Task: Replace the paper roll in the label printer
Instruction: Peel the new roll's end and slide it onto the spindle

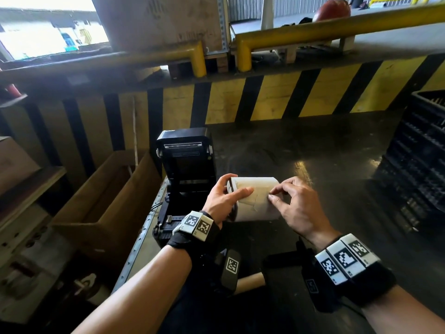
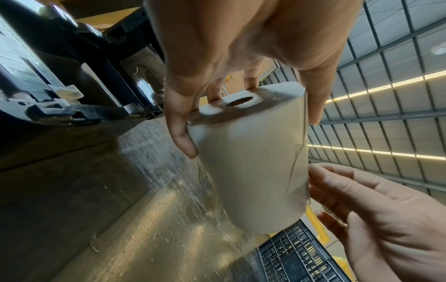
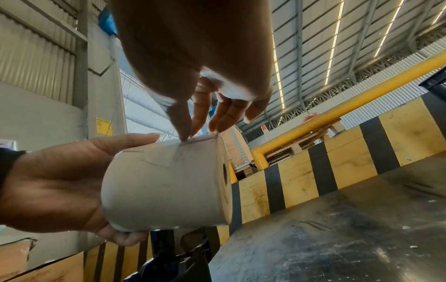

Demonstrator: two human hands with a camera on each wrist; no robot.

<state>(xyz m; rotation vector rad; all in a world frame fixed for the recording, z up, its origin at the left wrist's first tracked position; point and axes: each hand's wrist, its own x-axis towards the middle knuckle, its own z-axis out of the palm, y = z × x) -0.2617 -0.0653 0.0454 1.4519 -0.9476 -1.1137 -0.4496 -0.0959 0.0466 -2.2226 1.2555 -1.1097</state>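
Paper roll (image 1: 255, 198) is held above the table (image 1: 325, 165), my left hand (image 1: 224, 201) wrapped round one end, my right hand's (image 1: 296, 203) fingertips (image 3: 185, 136) picking at its taped edge. Beyond it the printer (image 1: 185, 162) stands open. Risk: a hurried pull could tear the paper unevenly, so it feeds poorly.

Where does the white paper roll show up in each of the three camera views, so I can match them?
Head view: the paper roll lies sideways at lower centre, between both hands, right of the open printer.
Left wrist view: the roll fills the centre, its cored end up, under the left hand.
Right wrist view: the roll sits centre-left, its core facing right.
Shared landmark: the right hand touches the roll's seam in all three views.
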